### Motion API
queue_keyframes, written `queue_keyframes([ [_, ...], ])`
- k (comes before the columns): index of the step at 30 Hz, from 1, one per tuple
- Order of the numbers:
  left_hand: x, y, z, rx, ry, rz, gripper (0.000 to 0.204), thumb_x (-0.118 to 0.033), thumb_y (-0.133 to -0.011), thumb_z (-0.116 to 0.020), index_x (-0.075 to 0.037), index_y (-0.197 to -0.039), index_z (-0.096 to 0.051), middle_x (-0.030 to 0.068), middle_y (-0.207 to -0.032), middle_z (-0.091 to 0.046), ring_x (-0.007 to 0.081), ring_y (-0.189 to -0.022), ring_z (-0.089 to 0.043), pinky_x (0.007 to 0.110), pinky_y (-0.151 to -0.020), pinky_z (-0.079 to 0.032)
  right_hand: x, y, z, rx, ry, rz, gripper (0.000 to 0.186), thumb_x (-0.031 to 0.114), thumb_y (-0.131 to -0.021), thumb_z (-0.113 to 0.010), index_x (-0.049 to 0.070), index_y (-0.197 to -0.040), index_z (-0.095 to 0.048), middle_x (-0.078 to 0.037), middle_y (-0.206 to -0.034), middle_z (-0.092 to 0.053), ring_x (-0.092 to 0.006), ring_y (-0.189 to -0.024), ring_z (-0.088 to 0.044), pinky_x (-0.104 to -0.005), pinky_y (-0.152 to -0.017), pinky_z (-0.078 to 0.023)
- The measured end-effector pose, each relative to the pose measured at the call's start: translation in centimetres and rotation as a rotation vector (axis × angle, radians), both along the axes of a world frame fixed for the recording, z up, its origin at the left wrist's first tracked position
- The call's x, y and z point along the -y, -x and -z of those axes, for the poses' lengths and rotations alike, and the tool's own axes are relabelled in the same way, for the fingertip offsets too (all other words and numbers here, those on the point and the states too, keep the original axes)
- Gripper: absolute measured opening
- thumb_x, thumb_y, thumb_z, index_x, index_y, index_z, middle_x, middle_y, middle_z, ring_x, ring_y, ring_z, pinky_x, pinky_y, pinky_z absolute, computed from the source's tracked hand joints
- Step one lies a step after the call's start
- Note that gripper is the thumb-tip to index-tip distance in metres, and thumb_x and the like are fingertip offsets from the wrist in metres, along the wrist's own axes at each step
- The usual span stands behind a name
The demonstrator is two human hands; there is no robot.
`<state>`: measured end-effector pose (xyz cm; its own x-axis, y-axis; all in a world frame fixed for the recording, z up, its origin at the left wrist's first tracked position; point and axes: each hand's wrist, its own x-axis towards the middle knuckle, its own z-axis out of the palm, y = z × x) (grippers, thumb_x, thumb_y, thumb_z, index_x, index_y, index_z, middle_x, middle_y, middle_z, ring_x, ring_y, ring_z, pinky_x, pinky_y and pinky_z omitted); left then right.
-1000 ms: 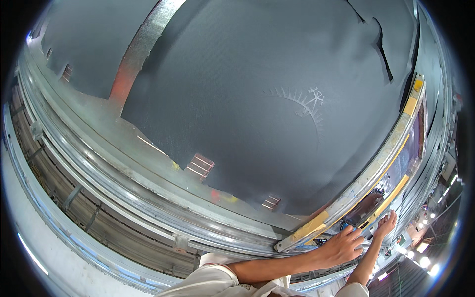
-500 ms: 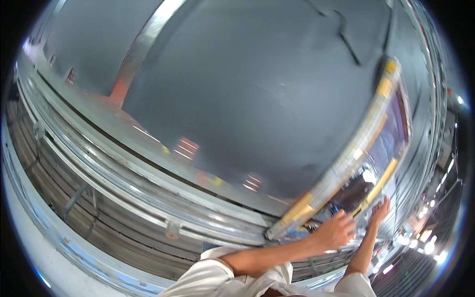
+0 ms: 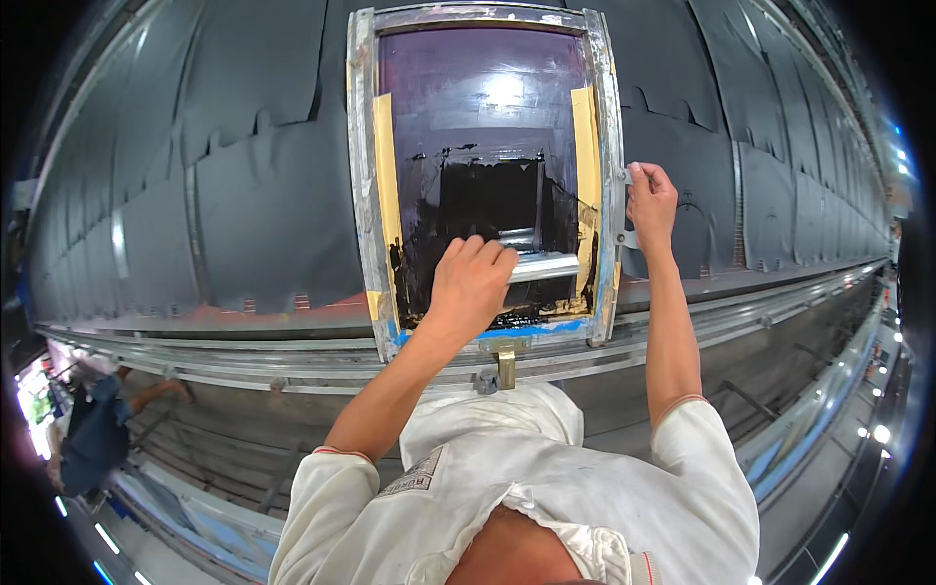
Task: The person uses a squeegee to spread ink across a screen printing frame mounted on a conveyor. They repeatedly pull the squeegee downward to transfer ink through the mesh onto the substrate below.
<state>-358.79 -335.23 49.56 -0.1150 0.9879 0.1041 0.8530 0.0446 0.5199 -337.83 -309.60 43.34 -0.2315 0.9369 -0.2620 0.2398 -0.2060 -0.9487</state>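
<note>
A screen-printing frame (image 3: 363,185) with worn metal edges and yellow tape lies flat in front of me on the dark sheets. Black ink (image 3: 487,200) covers the lower middle of its purple mesh (image 3: 458,73). My left hand (image 3: 470,278) is closed around the left part of a metal-handled squeegee (image 3: 546,266), which lies crosswise in the ink near the frame's close end. Its lower edge is hidden. At the frame's right side, my right hand (image 3: 653,203) has its fingers curled on a small metal bracket (image 3: 627,240) that sticks out from the edge.
Dark sheets (image 3: 258,205) spread along the long table on both sides. A metal rail (image 3: 292,361) runs along the table's near edge, with a brass-coloured bracket (image 3: 505,369) below the frame. At the far left, another person (image 3: 93,429) in dark clothes stands by the rail.
My view has swung, so the frame has gone from the right to straight ahead. My left hand now grips the squeegee, and my right hand is at the frame's right side.
</note>
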Motion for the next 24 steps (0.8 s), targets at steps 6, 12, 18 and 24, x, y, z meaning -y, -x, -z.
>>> queue_keyframes([
  [6,2.5,-2.1,1.0,-0.102,0.085,-0.048,0.032,-0.005,-0.068,-0.081,-0.011,-0.099,-0.074,0.0036,-0.096,-0.071,0.0257,-0.084,-0.065,0.040,-0.074,-0.045,0.1,0.4,2.1,0.348,-0.108,-0.046,0.025,0.031,-0.099,-0.073,0.007,-0.107,-0.074,-0.002,-0.073,-0.063,-0.0130,-0.064,-0.058,-0.0304,-0.064,-0.046],
  [12,-4.8,4.9,-0.7,0.060,0.034,-0.019,0.011,-0.010,-0.075,-0.078,-0.014,-0.084,-0.075,0.0044,-0.084,-0.073,0.0280,-0.079,-0.068,0.042,-0.072,-0.042,-1.7,2.7,-4.6,0.454,-0.809,-0.431,0.039,0.037,-0.093,-0.076,0.002,-0.110,-0.073,-0.016,-0.096,-0.073,-0.0283,-0.090,-0.068,-0.0411,-0.083,-0.054],
  [18,-12.0,10.9,-0.2,0.007,0.154,-0.051,0.027,-0.017,-0.070,-0.088,-0.010,-0.094,-0.079,0.0117,-0.088,-0.075,0.0358,-0.083,-0.070,0.043,-0.074,-0.053,-1.8,13.1,-9.2,0.496,-0.444,-1.138,0.035,0.027,-0.086,-0.080,0.001,-0.108,-0.072,-0.021,-0.093,-0.074,-0.0405,-0.089,-0.071,-0.0463,-0.082,-0.056],
  [24,-13.0,11.0,0.3,-0.020,0.158,-0.064,0.024,-0.022,-0.072,-0.087,-0.014,-0.093,-0.079,0.0130,-0.076,-0.072,0.0373,-0.077,-0.069,0.044,-0.072,-0.053,-1.6,15.0,-6.1,0.570,-0.485,-1.129,0.021,0.015,-0.084,-0.077,0.001,-0.100,-0.074,-0.025,-0.094,-0.073,-0.0438,-0.093,-0.071,-0.0488,-0.084,-0.057],
])
